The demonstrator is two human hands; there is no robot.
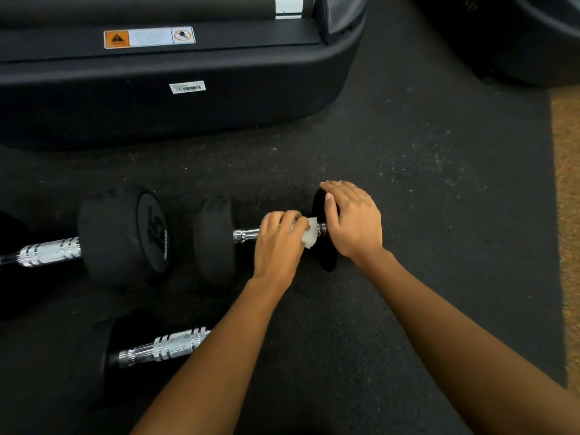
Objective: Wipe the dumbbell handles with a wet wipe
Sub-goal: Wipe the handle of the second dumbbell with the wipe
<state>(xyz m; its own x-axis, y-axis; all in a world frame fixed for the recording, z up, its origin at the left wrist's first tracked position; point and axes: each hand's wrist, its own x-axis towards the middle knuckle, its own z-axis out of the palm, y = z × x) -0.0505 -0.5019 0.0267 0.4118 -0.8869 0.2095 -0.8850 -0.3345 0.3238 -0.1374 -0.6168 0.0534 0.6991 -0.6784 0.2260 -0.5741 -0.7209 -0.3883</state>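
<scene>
A black dumbbell (pixel 215 238) with a chrome handle (pixel 246 235) lies on the floor in the middle. My left hand (pixel 277 243) wraps a white wet wipe (pixel 309 236) around the handle near its right end. My right hand (pixel 353 219) grips the top of the dumbbell's right head (pixel 326 262). A second dumbbell marked 15 (pixel 122 237) lies to the left, its chrome handle (pixel 50 252) exposed. A third dumbbell's handle (pixel 166 345) shows at the lower left, partly hidden by my left forearm.
A black treadmill base (pixel 175 98) with a warning label runs across the top. Another dark machine base (pixel 518 39) sits at the top right. Black rubber flooring (pixel 423 183) covers the area; tan carpet (pixel 568 215) borders it on the right.
</scene>
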